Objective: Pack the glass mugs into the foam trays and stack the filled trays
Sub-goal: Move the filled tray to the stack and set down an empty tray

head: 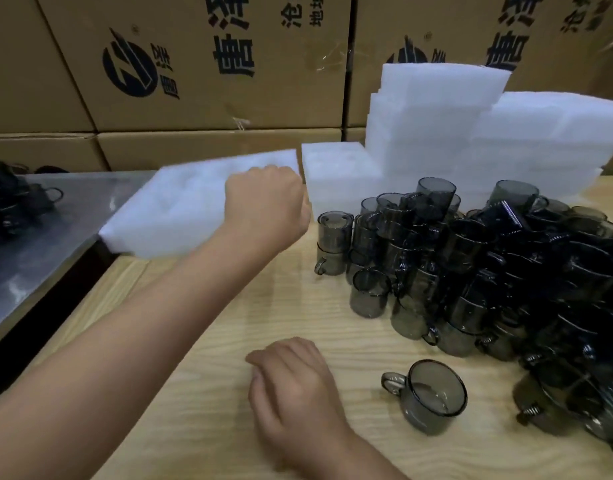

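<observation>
**Right hand** (291, 386), lower centre. Laid on the wooden tabletop (201, 341), fingers loosely curled, nothing held.

**Single mug** (433, 400), lower right of centre. Smoked glass, tipped over, handle to the left, apart from the right hand. It is judged light but hard, slick and breakable. It is best taken round the body or by the handle loop, and set down rather than dropped.

**Heap of mugs** (488, 271), right half. Many of the same kind, stacked two and three high, some inverted, some leaning. Glass rests on glass, so a mug pulled from low down is judged likely to bring others down. Top or outer pieces are to be lifted first.

**Left hand** (267, 199), centre. The arm is reached across from the lower left, and the fingers are folded out of view over the right edge of a foam tray (180, 209). A grip on the tray is judged likely.

**Foam tray**, left of centre. Blurred and tilted, lying where the tabletop meets a steel surface (56, 230). The foam is judged very light, soft and easily dented or snapped. An edge grip should be enough while it is empty.

**Tray stacks** (436, 116), upper right. White foam is piled high behind the heap, with a lower pile (336, 174) just beside the left hand. Whether any are filled cannot be told.

**Cartons** (194, 64), top. A wall of printed cardboard.
</observation>
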The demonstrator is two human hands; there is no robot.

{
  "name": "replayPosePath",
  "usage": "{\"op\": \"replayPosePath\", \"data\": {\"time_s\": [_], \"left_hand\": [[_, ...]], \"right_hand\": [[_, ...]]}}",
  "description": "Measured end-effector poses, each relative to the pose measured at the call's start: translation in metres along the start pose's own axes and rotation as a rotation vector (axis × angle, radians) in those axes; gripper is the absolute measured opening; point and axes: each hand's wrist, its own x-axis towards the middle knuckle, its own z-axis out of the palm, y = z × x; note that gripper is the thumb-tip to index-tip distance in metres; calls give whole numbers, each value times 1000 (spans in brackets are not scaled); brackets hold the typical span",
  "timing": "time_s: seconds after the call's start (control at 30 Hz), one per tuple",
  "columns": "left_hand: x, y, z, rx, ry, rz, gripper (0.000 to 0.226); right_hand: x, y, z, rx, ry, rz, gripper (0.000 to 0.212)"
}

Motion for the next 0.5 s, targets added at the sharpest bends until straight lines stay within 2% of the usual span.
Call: {"op": "replayPosePath", "data": {"time_s": [0.13,0.23,0.3,0.37,0.43,0.5], "left_hand": [[-48,5,-9,70,-221,41,37],[-85,17,-7,13,-348,158,25],[-108,26,-1,-51,-439,219,37],[-117,23,0,-176,-520,193,54],[-104,0,5,-355,-469,75,53],[-83,-43,16,-464,-296,-24,45]], "right_hand": [[-7,1,-35,-87,133,-73,20],[-16,11,-67,-195,225,-106,27],[-25,20,-87,-281,241,-61,25],[-34,29,-103,-345,199,23,24],[-42,34,-114,-370,94,135,28],[-49,36,-122,-368,-46,262,39]]}}
